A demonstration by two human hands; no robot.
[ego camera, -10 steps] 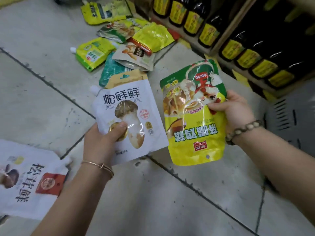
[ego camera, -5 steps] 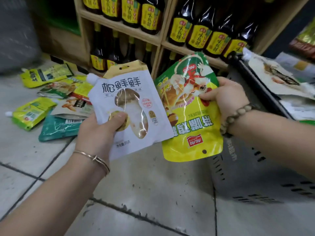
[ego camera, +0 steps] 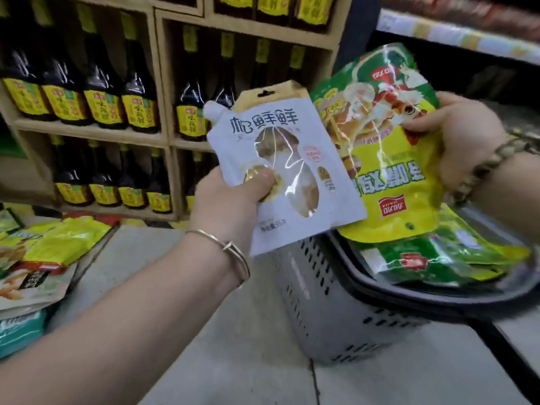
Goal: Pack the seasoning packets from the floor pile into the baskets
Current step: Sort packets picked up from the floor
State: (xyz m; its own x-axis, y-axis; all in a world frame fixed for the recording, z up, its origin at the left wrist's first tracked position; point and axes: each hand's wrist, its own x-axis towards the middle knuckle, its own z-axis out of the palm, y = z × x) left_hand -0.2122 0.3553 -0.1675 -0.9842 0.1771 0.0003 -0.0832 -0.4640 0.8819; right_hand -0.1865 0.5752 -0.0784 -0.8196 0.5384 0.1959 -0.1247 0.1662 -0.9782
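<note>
My left hand (ego camera: 230, 197) grips a white mushroom seasoning pouch (ego camera: 295, 159) with a spout, thumb pressed on its front. My right hand (ego camera: 464, 135) pinches a yellow-green chicken seasoning packet (ego camera: 388, 182) by its right edge. Both packets hang upright in the air, the yellow one just above the grey basket (ego camera: 330, 311). Green and yellow packets (ego camera: 432, 258) lie inside the basket. The floor pile of packets (ego camera: 38, 264) sits at the far left.
A wooden shelf (ego camera: 163, 118) full of dark sauce bottles (ego camera: 102, 95) with yellow labels stands straight ahead. The basket's black handle (ego camera: 415, 305) lies along its rim. Grey floor tiles (ego camera: 233, 361) stretch between pile and basket.
My view has swung up and right. Both hands have carried their packets from over the floor toward the basket, whose open top with packets inside has come into view.
</note>
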